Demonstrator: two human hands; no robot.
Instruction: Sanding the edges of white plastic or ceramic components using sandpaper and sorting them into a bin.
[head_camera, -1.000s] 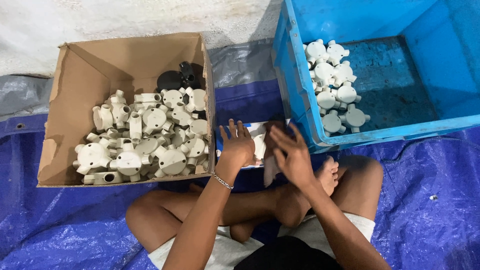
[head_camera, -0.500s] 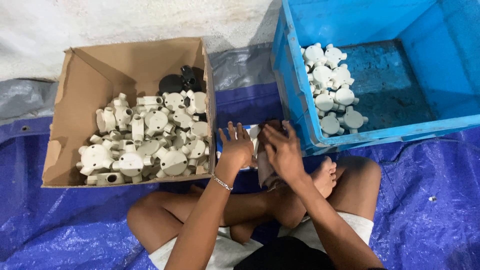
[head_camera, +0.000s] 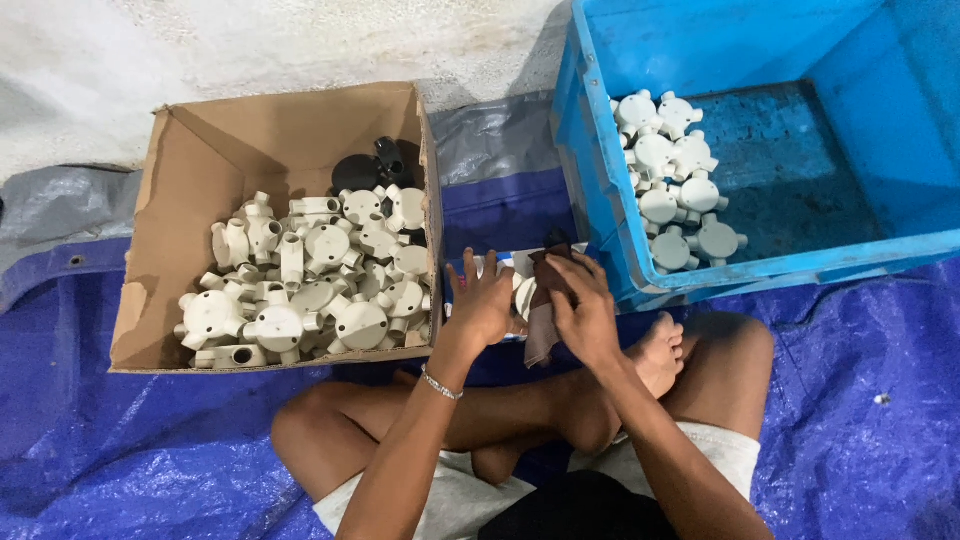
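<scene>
the left hand (head_camera: 483, 303) is cupped with its fingers spread and curled round a pale cream round plastic fitting (head_camera: 522, 297), of which only an edge shows past the palm. a thin silver bracelet (head_camera: 440, 384) sits on that wrist. the right hand (head_camera: 583, 305) is just beside it, fingers closed down on a dark brown cloth (head_camera: 545, 300), pressing the cloth against the fitting; the loose end of the cloth hangs below the two hands. half a second ago the right hand sat a little higher and further over the left, and the cloth was mostly hidden; now more of it shows between the hands.

under the hands are the person's crossed bare legs, a bare foot (head_camera: 657, 352) just right of the right wrist. left of the left hand, close by, stands an open brown cardboard box (head_camera: 190, 200) heaped with cream plastic junction fittings (head_camera: 320, 280), with a couple of black round fittings (head_camera: 365, 168) at its far side. beyond and right of the right hand is a big blue plastic crate (head_camera: 620, 60) with a small cluster of the same cream fittings (head_camera: 675, 180) against its left wall. both piles look as they did before. everything rests on a blue woven tarpaulin (head_camera: 860, 420).
</scene>
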